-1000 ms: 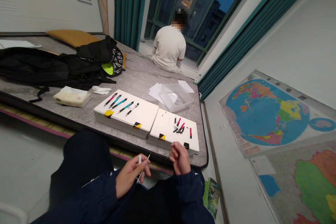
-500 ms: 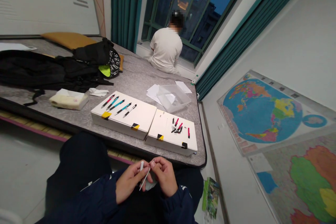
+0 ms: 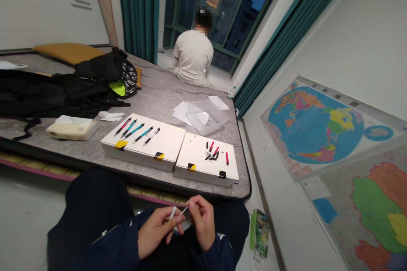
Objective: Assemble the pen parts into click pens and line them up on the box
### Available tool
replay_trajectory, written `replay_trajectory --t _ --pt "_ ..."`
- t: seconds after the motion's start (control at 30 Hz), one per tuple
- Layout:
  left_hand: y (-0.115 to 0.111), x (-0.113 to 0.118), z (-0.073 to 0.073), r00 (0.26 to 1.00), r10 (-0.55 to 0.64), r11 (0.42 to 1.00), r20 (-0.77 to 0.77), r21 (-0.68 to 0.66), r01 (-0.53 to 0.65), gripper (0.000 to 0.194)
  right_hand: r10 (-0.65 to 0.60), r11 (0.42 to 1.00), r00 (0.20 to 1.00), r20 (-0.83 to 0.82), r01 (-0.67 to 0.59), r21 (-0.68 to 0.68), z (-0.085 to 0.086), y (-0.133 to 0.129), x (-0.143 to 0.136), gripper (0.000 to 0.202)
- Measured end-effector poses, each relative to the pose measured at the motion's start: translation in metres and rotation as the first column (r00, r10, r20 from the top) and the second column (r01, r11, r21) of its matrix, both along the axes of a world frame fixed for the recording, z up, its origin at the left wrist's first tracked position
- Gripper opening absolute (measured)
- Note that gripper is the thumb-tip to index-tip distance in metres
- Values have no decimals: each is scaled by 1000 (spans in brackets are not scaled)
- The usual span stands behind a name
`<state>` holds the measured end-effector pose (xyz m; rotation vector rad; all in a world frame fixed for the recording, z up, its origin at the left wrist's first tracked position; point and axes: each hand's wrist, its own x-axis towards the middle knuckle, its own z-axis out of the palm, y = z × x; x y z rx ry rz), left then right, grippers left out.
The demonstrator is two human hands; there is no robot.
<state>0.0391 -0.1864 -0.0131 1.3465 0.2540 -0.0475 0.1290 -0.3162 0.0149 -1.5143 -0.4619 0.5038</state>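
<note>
My left hand (image 3: 157,229) is closed around a small white tube (image 3: 173,213), low in the view above my lap. Close beside it, my right hand (image 3: 202,221) pinches the upper end of a thin white stick (image 3: 184,210), whose lower end meets the left fingertips. Something pale and partly hidden lies between the hands. Beyond them, several pens (image 3: 138,130) rest in a row on the left white box (image 3: 168,144). Red and black pen parts (image 3: 213,151) lie on the right white box (image 3: 191,150).
The boxes stand along the near bed edge. Behind them are a clear plastic tray (image 3: 210,125), papers, a tissue pack (image 3: 74,128) and a black backpack (image 3: 79,91). A person (image 3: 193,57) sits by the window. Maps (image 3: 314,129) hang on the right wall.
My right hand has shifted slightly right, away from the left, and the thin stick now slants up toward it. The camera view has turned a little, shifting the scene left.
</note>
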Motion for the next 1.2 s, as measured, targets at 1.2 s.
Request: replay_trajectory --t 1.2 --pt "48 287 11 950 -136 967 -281 170 189 31 -413 776 756 -508 584 238 -29 -77 62 40"
